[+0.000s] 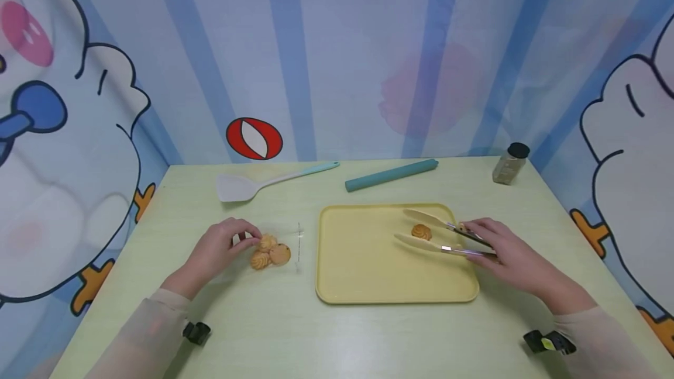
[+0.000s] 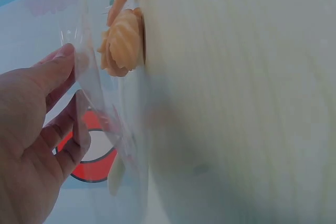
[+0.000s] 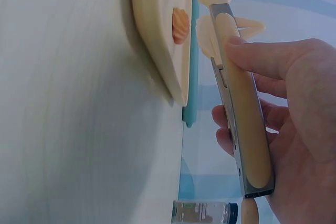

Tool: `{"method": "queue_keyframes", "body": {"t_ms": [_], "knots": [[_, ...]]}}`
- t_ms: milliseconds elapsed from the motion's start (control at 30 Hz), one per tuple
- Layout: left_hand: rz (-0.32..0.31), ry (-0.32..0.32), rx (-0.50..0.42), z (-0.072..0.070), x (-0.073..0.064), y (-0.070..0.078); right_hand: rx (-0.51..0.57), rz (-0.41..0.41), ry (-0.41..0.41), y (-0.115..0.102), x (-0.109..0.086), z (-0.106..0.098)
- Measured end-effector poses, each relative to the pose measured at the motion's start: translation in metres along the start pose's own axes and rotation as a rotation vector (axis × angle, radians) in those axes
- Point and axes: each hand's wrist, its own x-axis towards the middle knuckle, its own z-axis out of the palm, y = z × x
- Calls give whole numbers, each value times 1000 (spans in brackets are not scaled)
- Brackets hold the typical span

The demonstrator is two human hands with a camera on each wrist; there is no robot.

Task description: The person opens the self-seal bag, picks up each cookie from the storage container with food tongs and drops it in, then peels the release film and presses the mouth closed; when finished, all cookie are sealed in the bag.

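My left hand point(image 1: 223, 244) pinches the edge of a clear plastic bag point(image 2: 92, 85) between thumb and fingertips. Swirled and round cookies point(image 1: 280, 254) lie together by those fingertips; the left wrist view shows a ridged cookie point(image 2: 123, 43) close behind the film. My right hand point(image 1: 505, 253) grips a pair of tongs point(image 3: 244, 103) with cream handles and metal sides, thumb on top. The spread tong tips reach over the yellow tray point(image 1: 363, 279). Between them, one swirled cookie point(image 1: 421, 231) sits on the tray; in the right wrist view the tips stand above it.
Behind the bag lies a white spatula point(image 1: 237, 188) with a mint handle. A teal rolled cylinder point(image 1: 391, 175) rests behind the tray. At the back right corner stands a black-capped seasoning jar point(image 1: 509, 165). A patterned curtain point(image 1: 347, 63) borders the table's far edge.
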Motion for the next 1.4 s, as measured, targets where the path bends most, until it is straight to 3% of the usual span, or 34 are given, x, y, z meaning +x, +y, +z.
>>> {"method": "queue_keyframes", "body": {"t_ms": [567, 767, 967, 1400], "knots": [[-45, -16, 2, 2, -9, -1, -46, 47, -37, 12, -23, -9], [-14, 6, -1, 2, -7, -2, -56, 61, -51, 16, -24, -10], [20, 22, -20, 3, -5, -1, -82, 20, -20, 16, -24, -9], [18, 26, -15, 1, -4, 2, -38, -61, 20, 1, -8, 2]]}}
